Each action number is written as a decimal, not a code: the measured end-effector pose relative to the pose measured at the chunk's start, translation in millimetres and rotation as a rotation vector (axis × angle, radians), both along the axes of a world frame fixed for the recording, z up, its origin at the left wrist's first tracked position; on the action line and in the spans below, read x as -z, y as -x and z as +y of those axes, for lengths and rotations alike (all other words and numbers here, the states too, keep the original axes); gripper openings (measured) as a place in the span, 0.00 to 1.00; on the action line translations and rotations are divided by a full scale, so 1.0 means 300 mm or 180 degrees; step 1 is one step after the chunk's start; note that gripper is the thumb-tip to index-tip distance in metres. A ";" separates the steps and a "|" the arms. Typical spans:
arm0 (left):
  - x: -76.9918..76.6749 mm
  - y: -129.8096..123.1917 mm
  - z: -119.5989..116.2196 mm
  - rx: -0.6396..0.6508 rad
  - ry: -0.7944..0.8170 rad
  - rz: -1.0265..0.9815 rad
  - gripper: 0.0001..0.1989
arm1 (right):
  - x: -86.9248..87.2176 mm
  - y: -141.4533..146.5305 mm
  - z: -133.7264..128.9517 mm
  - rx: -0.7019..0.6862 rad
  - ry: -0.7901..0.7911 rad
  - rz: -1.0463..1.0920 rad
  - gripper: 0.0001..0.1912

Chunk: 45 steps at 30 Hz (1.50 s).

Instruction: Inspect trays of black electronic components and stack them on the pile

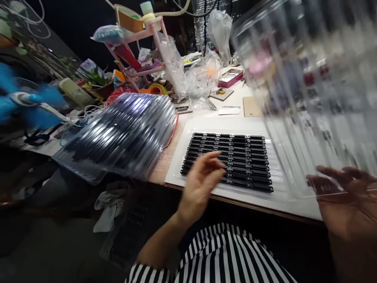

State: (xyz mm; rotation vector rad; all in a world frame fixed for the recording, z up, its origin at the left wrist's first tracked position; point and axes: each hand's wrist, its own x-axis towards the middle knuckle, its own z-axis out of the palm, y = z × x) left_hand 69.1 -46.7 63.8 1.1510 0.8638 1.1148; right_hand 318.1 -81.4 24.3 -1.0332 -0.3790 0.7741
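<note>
In front of me a clear plastic tray [277,165] lies on a white board, filled with rows of slim black parts [235,157]. Over the near left part of these rows is my left hand [202,182], holding nothing, its fingers loosely bent and apart. My right hand [344,192] grips the lower edge of another clear ribbed plastic tray [312,118], raised and tilted at the right. That raised tray is smeared by motion and partly covers the right hand's fingers. It looks bare of black parts.
A stack of ribbed clear trays [123,133] with dark contents overhangs the table edge at left. Beyond it spins a blue fan [26,98]. A pink rack [138,39], plastic bags [203,74] and a pink box [231,78] stand at the back.
</note>
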 end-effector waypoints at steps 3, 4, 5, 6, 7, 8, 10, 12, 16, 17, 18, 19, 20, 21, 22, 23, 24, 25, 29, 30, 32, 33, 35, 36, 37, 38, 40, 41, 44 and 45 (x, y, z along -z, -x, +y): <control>0.080 -0.111 0.004 0.0659 0.0658 -0.0638 0.29 | -0.013 0.052 -0.029 -0.0460 0.0161 -0.0341 0.08; 0.099 -0.141 0.002 0.0747 0.0829 -0.0856 0.27 | -0.012 0.061 -0.040 -0.0566 0.0260 -0.0508 0.09; 0.112 -0.163 0.001 0.0704 0.0920 -0.1007 0.22 | -0.009 0.063 -0.050 -0.0606 0.0351 -0.0699 0.11; 0.121 -0.177 0.002 0.0585 0.0968 -0.1084 0.17 | -0.004 0.060 -0.059 -0.0601 0.0425 -0.0878 0.13; 0.126 -0.181 0.007 0.0430 0.0991 -0.1099 0.14 | 0.002 0.051 -0.066 -0.0582 0.0486 -0.1021 0.14; 0.128 -0.175 0.014 0.0275 0.1007 -0.1085 0.13 | 0.009 0.040 -0.071 -0.0569 0.0533 -0.1120 0.15; 0.123 -0.134 0.041 0.0050 0.1036 -0.1056 0.12 | 0.018 0.011 -0.075 -0.0551 0.0604 -0.1185 0.16; 0.113 -0.064 0.079 -0.0119 0.1018 -0.0992 0.13 | 0.020 -0.015 -0.074 -0.0534 0.0658 -0.1158 0.15; 0.084 0.084 0.148 -0.0217 0.0805 -0.0603 0.14 | 0.001 -0.030 -0.047 -0.0592 0.0617 -0.1093 0.16; 0.077 0.102 0.157 -0.0174 0.0699 -0.0570 0.14 | -0.007 -0.021 -0.033 -0.0614 0.0565 -0.1030 0.16; 0.071 0.106 0.161 -0.0094 0.0579 -0.0599 0.14 | -0.017 -0.006 -0.017 -0.0625 0.0479 -0.0919 0.16; 0.066 0.095 0.160 0.0032 0.0474 -0.0670 0.15 | -0.027 0.015 0.000 -0.0636 0.0347 -0.0764 0.14; 0.064 0.069 0.154 0.0211 0.0409 -0.0747 0.18 | -0.038 0.043 0.019 -0.0658 0.0172 -0.0584 0.12; 0.065 0.031 0.142 0.0446 0.0397 -0.0797 0.21 | -0.048 0.077 0.037 -0.0697 -0.0040 -0.0397 0.10; 0.068 -0.016 0.127 0.0724 0.0438 -0.0811 0.25 | -0.056 0.114 0.054 -0.0807 -0.0253 -0.0221 0.08; 0.073 -0.067 0.109 0.0945 0.0498 -0.0809 0.28 | -0.062 0.151 0.068 -0.0937 -0.0426 -0.0117 0.06; 0.080 -0.115 0.092 0.1022 0.0546 -0.0826 0.27 | -0.065 0.185 0.080 -0.1044 -0.0531 -0.0090 0.06; 0.086 -0.156 0.078 0.0958 0.0575 -0.0892 0.24 | -0.065 0.211 0.088 -0.1147 -0.0588 -0.0100 0.06; 0.071 -0.173 0.092 0.0433 0.0478 -0.1146 0.09 | -0.052 0.179 0.093 -0.1518 -0.0559 -0.0239 0.16; 0.056 -0.142 0.113 0.0538 0.0431 -0.1005 0.08 | -0.051 0.138 0.090 -0.1503 -0.0577 -0.0236 0.19; 0.020 -0.064 0.166 0.0804 0.0328 -0.0523 0.08 | -0.057 0.047 0.082 -0.1245 -0.0657 -0.0229 0.23; 0.004 -0.029 0.191 0.0837 0.0280 -0.0297 0.08 | -0.064 0.010 0.079 -0.1124 -0.0671 -0.0273 0.24; -0.016 0.012 0.228 0.0710 0.0180 -0.0096 0.09 | -0.079 -0.022 0.077 -0.1064 -0.0594 -0.0493 0.26; -0.017 0.014 0.235 0.0546 0.0111 -0.0139 0.10 | -0.085 -0.014 0.078 -0.1116 -0.0515 -0.0638 0.26; -0.013 0.005 0.233 0.0376 0.0049 -0.0226 0.12 | -0.087 0.009 0.080 -0.1180 -0.0435 -0.0754 0.24; -0.005 -0.011 0.223 0.0271 0.0027 -0.0307 0.16 | -0.087 0.041 0.084 -0.1229 -0.0368 -0.0799 0.21; 0.019 -0.046 0.188 0.0341 0.0119 -0.0366 0.24 | -0.079 0.110 0.092 -0.1234 -0.0306 -0.0680 0.15; 0.031 -0.054 0.169 0.0467 0.0212 -0.0334 0.26 | -0.073 0.134 0.095 -0.1221 -0.0292 -0.0564 0.13; 0.049 -0.006 0.151 0.0545 0.0320 -0.0012 0.26 | -0.066 0.131 0.096 -0.1047 -0.0290 -0.0310 0.13; 0.047 0.033 0.162 0.0306 0.0201 0.0132 0.26 | -0.066 0.107 0.094 -0.0940 -0.0272 -0.0317 0.15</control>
